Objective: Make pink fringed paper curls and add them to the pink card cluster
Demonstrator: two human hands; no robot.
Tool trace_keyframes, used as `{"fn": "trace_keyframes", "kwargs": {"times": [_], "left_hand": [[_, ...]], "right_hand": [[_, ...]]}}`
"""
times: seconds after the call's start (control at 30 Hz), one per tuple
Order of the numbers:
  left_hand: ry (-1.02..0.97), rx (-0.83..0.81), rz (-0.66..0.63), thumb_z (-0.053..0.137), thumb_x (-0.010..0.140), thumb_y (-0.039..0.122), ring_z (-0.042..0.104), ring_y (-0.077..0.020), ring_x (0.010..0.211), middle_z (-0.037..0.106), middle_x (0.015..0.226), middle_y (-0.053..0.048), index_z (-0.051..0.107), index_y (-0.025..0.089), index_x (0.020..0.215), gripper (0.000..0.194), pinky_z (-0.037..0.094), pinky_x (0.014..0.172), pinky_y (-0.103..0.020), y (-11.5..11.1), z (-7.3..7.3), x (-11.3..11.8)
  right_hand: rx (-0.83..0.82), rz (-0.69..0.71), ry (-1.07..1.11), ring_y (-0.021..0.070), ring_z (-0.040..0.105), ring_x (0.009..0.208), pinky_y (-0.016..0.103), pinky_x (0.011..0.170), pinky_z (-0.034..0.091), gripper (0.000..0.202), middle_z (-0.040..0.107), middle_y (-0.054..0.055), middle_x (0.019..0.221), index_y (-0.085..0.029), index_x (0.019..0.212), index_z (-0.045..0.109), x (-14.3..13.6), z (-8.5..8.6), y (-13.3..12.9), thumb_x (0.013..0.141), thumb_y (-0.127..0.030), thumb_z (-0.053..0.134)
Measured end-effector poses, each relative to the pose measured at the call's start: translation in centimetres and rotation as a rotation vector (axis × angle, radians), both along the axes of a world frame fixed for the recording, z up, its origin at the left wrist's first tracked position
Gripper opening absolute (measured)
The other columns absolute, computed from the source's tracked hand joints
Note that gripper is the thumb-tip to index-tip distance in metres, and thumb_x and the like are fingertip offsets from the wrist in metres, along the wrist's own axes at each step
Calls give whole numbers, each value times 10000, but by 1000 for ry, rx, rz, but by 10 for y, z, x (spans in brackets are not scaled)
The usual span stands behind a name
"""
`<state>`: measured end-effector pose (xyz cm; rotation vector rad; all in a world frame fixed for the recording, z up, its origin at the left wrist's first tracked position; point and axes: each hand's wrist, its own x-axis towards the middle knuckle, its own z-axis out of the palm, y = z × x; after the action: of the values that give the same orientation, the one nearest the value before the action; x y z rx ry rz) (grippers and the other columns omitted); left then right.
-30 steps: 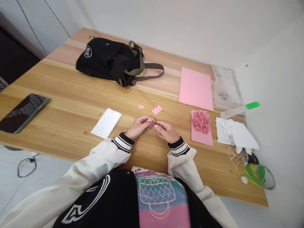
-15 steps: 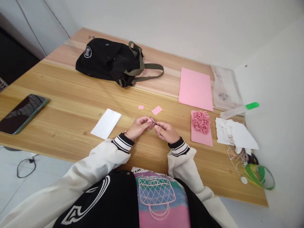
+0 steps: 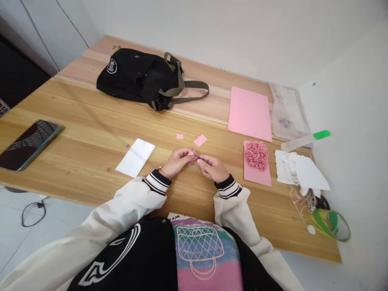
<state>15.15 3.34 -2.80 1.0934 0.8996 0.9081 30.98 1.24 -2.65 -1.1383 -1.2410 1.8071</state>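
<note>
My left hand [image 3: 178, 161] is closed, pinching a small piece of pink paper [image 3: 191, 153] between thumb and fingertips. Facing it, my right hand [image 3: 214, 167] grips a slim dark tool [image 3: 195, 154] whose tip meets the paper's edge. The tool is too small to name, and the fingers hide most of it. Just beyond the hands, a pink paper rectangle [image 3: 200, 140] and a smaller pink scrap [image 3: 180, 136] lie flat on the wooden table [image 3: 106, 141].
Left of my hands are folded white paper [image 3: 136, 157] and a phone [image 3: 28, 144]. A black bag [image 3: 133, 79] lies at the back. To the right are a pink sheet [image 3: 251, 113], pink yarn [image 3: 257, 156] on pink card, torn white paper [image 3: 312, 171] and a green-banded container [image 3: 329, 224].
</note>
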Motion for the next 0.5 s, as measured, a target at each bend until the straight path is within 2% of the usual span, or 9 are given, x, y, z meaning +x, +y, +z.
{"fn": "trace_keyframes", "kwargs": {"times": [0.2, 0.5], "left_hand": [[-1, -6, 6, 641, 680, 346, 434, -69, 524, 510, 556, 29, 580, 124, 631, 235, 346, 546, -220, 0, 0, 0], [-83, -102, 71, 651, 658, 316, 462, -73, 518, 579, 603, 8, 635, 123, 637, 195, 355, 537, -227, 1, -9, 1]], "right_hand": [[-16, -3, 27, 18, 268, 325, 181, 321, 156, 453, 319, -113, 465, -129, 993, 581, 0, -1, 0, 723, -492, 602], [-34, 1, 54, 9, 266, 313, 184, 317, 146, 419, 333, -107, 489, -132, 908, 574, 0, -1, 0, 713, -501, 608]]}}
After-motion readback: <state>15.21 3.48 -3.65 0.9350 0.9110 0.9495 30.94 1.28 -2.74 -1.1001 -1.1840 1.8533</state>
